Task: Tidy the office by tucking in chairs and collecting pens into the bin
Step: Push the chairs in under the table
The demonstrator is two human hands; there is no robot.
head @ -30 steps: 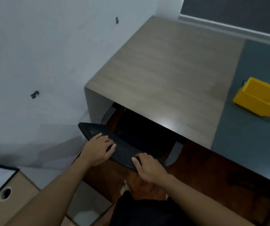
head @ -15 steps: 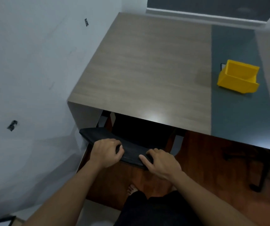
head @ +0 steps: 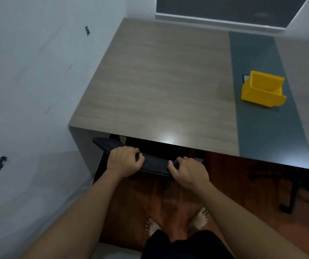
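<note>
Hands grip the top edge of the black chair (head: 155, 161) back, which sits right at the front edge of the desk (head: 161, 86). The left hand (head: 124, 161) is curled over the rail toward its left end, fingers folded down over the far side and thumb on the near side. The right hand (head: 188, 172) clamps the same rail just to the right of it, fingers hooked over the top and knuckles raised. A short stretch of bare rail shows between the two hands. Beyond the left hand, the rail's end runs on toward the desk's left side panel.

Most of the chair lies under the desk; only the curved back rail and a little of the dark frame below it show, and the seat seems to be hidden beneath the desktop, though the shadow there makes that hard to judge.

On the desk, well away from both hands and toward its right side, a yellow bin (head: 262, 91) stands upright on the grey-blue strip (head: 258, 53) that runs front to back across the wood-grain top. Its open top faces up, and no contents can be made out inside. A small dark item just touches the bin's far left corner; it is too small to identify.

Below the desk's front edge, the person's bare feet (head: 199, 217) stand on the reddish floor (head: 234, 184). A white wall (head: 28, 81) runs along the desk's left side.
</note>
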